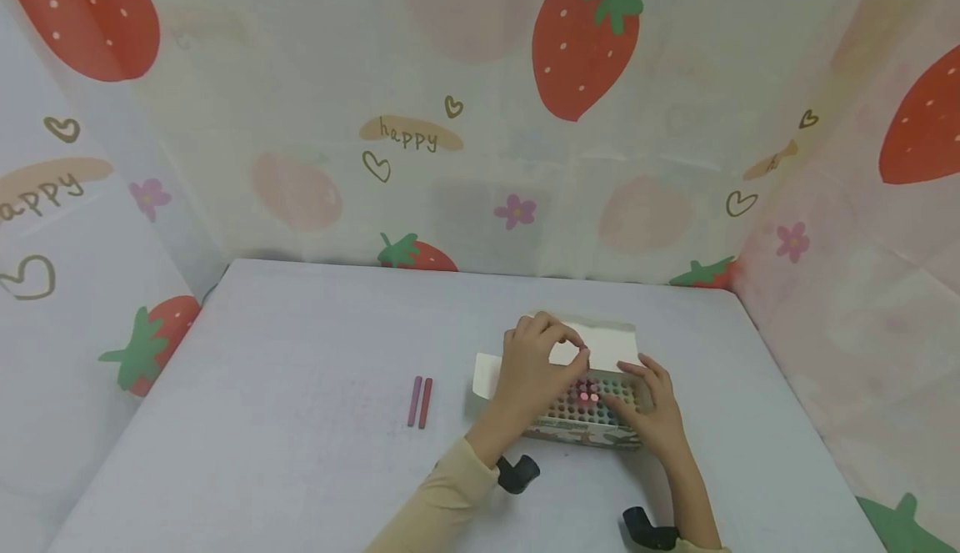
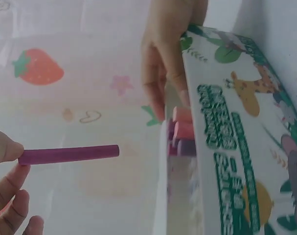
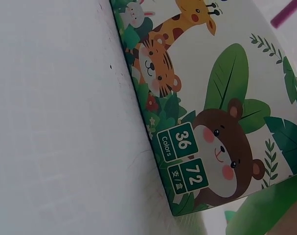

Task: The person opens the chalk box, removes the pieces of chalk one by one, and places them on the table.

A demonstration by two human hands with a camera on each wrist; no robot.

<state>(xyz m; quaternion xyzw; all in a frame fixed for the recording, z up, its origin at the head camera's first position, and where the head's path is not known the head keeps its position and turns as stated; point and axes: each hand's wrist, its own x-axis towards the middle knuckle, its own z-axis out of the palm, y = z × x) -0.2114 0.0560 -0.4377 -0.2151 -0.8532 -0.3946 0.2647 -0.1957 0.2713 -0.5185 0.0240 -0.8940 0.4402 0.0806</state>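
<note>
Pointing down, purple stick [image 2: 69, 154] nearly upright

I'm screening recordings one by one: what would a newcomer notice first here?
Probably the large red strawberry high on the backdrop, right of centre in the head view. Next, the purple stick pinched in the left hand, above the open box. Two loose sticks lie on the table, left of the box.

Box [image 3: 207, 78]: printed card, smooth, slight sheen. Purple stick [image 2: 70, 154]: smooth, matt; wax or chalk, can't tell. Desk [image 1: 262, 386]: smooth, matt, faintly smudged. Backdrop [image 1: 322, 69] past desk's far edge: thin creased sheet, cloth or plastic unclear. Sleeve [image 1: 438, 495]: matt cloth. Black wrist mount [image 1: 519, 475]: plastic-looking, matt.
</note>
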